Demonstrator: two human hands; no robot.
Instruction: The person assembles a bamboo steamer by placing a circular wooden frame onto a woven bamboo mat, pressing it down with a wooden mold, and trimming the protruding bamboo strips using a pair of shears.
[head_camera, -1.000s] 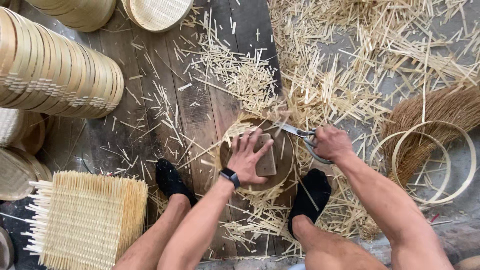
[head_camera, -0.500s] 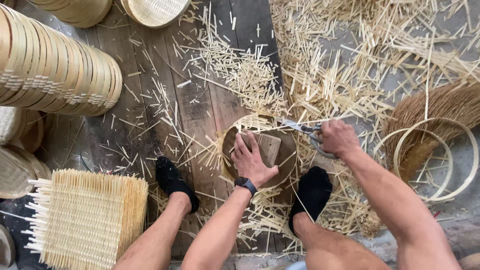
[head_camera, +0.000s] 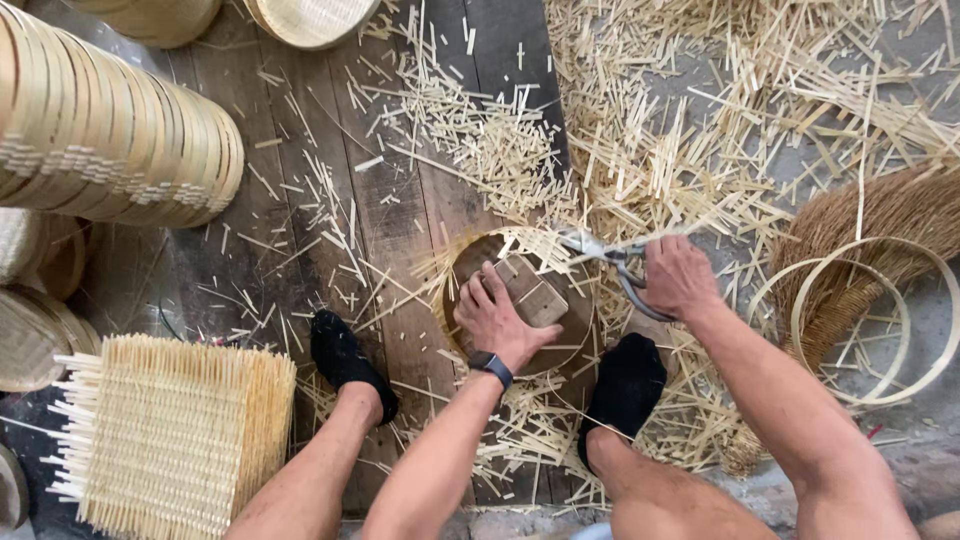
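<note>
Pressing down flat, the left hand (head_camera: 500, 318) spreads its fingers over a small wooden block (head_camera: 535, 293) that sits on the round woven mat (head_camera: 520, 300), pinning both in place. A second ago that hand lay further round toward the scissor side; now it has shifted back toward the person's body, the wrist with the dark watch (head_camera: 490, 366) swung in close, and the block shows more of its top face beyond the fingertips. That reads as the disc having been turned a notch under the palm, bringing a fresh stretch of untrimmed edge to the blades.

The right hand (head_camera: 678, 277) is closed around the handles of the scissors (head_camera: 600, 252), and the blades point away from it toward the far rim of the disc, right at the fringe of loose bamboo ends there. Compared with the earlier view the blades sit a touch further along the rim, so trimming looks to be working its way round the circle.

Just below both hands, 2 black-socked feet (head_camera: 625, 385) flank the disc. Beyond the right hand lie thin bamboo hoops (head_camera: 868, 325) and a brown fibre bundle (head_camera: 880, 225). Past the left hand, a square woven panel (head_camera: 165, 430) and a row of stacked round trays (head_camera: 110, 130) rest on the plank floor (head_camera: 330, 200), with cut bamboo slivers (head_camera: 700, 110) everywhere.
</note>
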